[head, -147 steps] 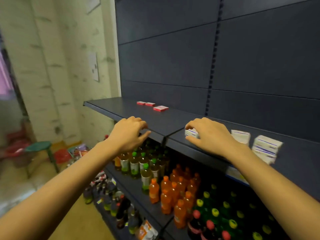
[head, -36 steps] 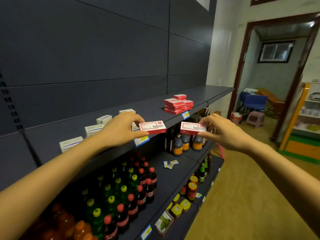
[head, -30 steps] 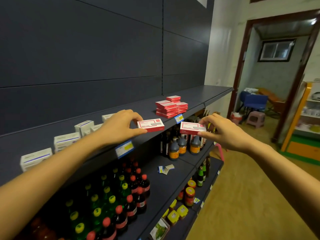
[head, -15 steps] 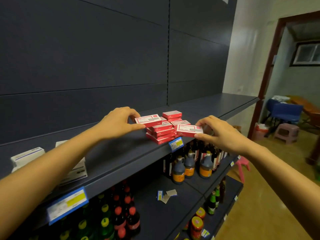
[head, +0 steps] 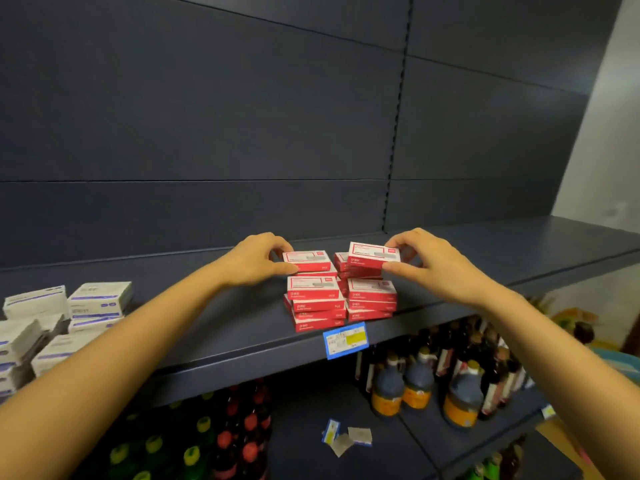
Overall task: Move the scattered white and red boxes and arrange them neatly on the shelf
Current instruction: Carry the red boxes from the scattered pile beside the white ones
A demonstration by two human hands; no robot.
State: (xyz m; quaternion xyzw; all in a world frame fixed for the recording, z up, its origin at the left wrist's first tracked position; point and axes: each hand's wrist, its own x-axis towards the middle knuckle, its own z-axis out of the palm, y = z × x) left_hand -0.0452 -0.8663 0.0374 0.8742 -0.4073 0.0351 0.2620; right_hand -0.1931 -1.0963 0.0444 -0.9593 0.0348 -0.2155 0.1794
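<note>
Two stacks of red boxes (head: 341, 304) stand side by side near the front of the dark shelf (head: 242, 323). My left hand (head: 258, 259) pinches a red box (head: 306, 260) right above the left stack. My right hand (head: 426, 259) pinches another red box (head: 374, 258) at the top of the right stack. Whether either box rests on its stack is unclear. White boxes with purple print (head: 65, 318) are piled loosely at the shelf's left end.
A blue and yellow price tag (head: 345, 340) hangs on the shelf's front edge. On the lower shelf stand dark sauce bottles (head: 419, 384) at right and drink bottles with coloured caps (head: 221, 441) at left. Loose paper tags (head: 346, 438) lie between them.
I have walked right along the shelf to the red stacks. Both hands carried their red boxes from in front of the shelf edge to the tops of the two stacks.
</note>
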